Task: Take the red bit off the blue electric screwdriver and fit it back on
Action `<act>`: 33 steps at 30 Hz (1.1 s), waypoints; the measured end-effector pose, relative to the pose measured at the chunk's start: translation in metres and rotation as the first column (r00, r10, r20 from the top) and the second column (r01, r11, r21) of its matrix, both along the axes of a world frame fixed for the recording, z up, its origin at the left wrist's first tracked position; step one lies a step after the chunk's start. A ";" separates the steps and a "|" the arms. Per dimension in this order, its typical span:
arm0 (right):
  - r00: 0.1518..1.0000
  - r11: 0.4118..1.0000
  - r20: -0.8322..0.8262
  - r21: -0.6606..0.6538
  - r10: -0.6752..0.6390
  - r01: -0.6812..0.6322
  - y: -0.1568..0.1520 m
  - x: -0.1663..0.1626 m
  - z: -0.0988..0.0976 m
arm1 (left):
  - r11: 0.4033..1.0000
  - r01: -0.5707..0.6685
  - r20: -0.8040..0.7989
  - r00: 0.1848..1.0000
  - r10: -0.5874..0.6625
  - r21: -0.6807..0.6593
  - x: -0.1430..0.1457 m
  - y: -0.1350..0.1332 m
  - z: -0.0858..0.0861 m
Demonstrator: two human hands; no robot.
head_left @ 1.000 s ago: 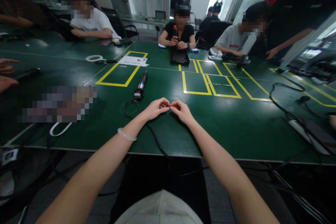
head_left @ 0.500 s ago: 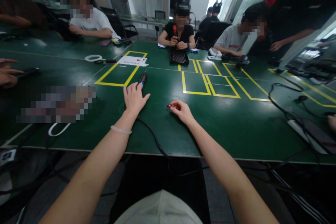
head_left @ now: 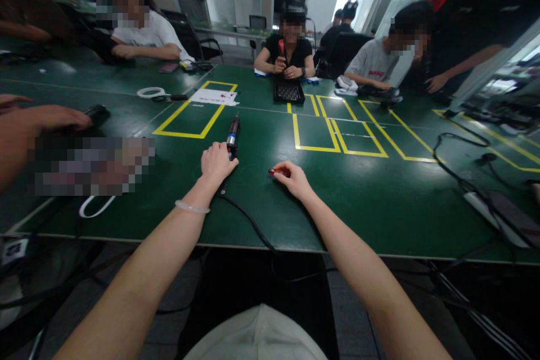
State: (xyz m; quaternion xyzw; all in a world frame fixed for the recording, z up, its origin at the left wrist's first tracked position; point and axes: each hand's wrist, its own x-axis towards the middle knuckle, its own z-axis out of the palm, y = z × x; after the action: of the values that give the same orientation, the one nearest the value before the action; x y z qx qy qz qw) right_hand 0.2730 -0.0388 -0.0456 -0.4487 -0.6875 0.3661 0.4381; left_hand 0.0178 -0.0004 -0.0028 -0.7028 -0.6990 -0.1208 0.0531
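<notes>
Green desk [head_left: 379, 202], smooth, with a dull gloss, marked out in flat yellow tape [head_left: 179, 135]; hours read from the wearer's seat, twelve dead ahead. Item: one electric screwdriver [head_left: 232, 138], cylindrical, dark, with a blue band and a metallic sheen, lying on the desk near eleven; long axis close to twelve and six, slender tip toward twelve. Item: left hand [head_left: 216, 162], the nearer one, over the rear of the screwdriver; fingers bent across it, thumb at its right flank, closed around it so far as I can see from here, fingertips hidden. The exposed barrel runs on from these fingers toward one. Item: right hand [head_left: 292, 179], at twelve, thumb and forefinger pinching a small red-and-dark piece [head_left: 271, 171], apparently hard, its end jutting toward nine; too small for me to identify. From that pinch the screwdriver lies at ten, well apart. Item: black cord [head_left: 250, 219], round and pliant, curving from below the left hand toward five. Item: translucent bangle [head_left: 192, 207], left wrist. Item: white paper [head_left: 211, 97], thin, flat, farther off at eleven. Item: black tray [head_left: 289, 102], rectangular, gridded inside, far at twelve before a co-worker.
</notes>
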 end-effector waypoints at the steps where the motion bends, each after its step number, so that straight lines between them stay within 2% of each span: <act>1: 1.000 1.000 -0.006 -0.002 0.002 -0.002 0.000 0.000 0.000 | 1.000 0.013 -0.004 1.000 -0.013 0.000 0.004 -0.003 0.000; 8: 1.000 0.997 0.021 0.080 0.004 -0.006 -0.002 -0.001 0.002 | 0.985 0.175 -0.029 0.984 -0.175 0.010 0.037 -0.026 0.000; 15: 0.994 0.979 0.102 0.205 -0.036 0.015 -0.002 -0.001 0.003 | 0.930 0.366 -0.059 0.930 -0.363 0.029 0.057 -0.043 -0.001; 19: 0.986 0.977 0.164 0.213 -0.022 -0.013 -0.002 0.000 0.002 | 0.897 0.441 -0.050 0.897 -0.439 0.037 0.065 -0.050 -0.002; 27: 0.966 0.975 0.246 0.223 -0.074 0.018 -0.002 -0.003 0.003 | 0.891 0.453 -0.079 0.890 -0.449 0.041 0.070 -0.058 -0.001; 33: 0.948 0.966 0.306 0.258 -0.090 0.009 -0.005 -0.003 0.007 | 0.913 0.407 -0.078 0.912 -0.404 0.033 0.078 -0.058 -0.002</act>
State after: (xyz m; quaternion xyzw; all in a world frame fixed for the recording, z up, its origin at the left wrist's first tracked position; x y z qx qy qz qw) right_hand 0.2699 -0.0441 -0.0386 -0.4588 -0.7781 0.1880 0.3857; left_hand 0.0956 -0.0588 -0.0044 -0.8347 -0.5327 -0.1218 0.0684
